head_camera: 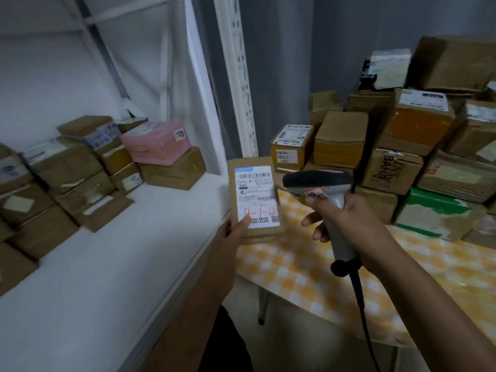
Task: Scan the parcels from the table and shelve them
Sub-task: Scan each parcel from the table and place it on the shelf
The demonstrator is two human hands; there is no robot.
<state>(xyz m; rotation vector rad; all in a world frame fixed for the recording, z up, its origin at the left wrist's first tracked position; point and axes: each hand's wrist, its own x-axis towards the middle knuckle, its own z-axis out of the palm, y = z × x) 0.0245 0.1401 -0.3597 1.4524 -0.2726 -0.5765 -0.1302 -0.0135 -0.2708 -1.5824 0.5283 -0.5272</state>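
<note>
My left hand [236,229] holds a flat brown parcel [255,196] upright by its lower edge, thumb on its white shipping label with red handwriting. My right hand [346,218] grips the handle of a grey barcode scanner [320,183], whose dark head points left at the parcel's label from close by. The parcel hangs between the white shelf [112,264] on the left and the table with the yellow checked cloth [295,275] on the right. A black cable [362,312] hangs from the scanner's handle.
Cardboard parcels and a pink box [158,142] are stacked along the back left of the shelf. A tall pile of parcels, one green and white [434,213], covers the table's far side. A white perforated shelf post [239,76] stands between them.
</note>
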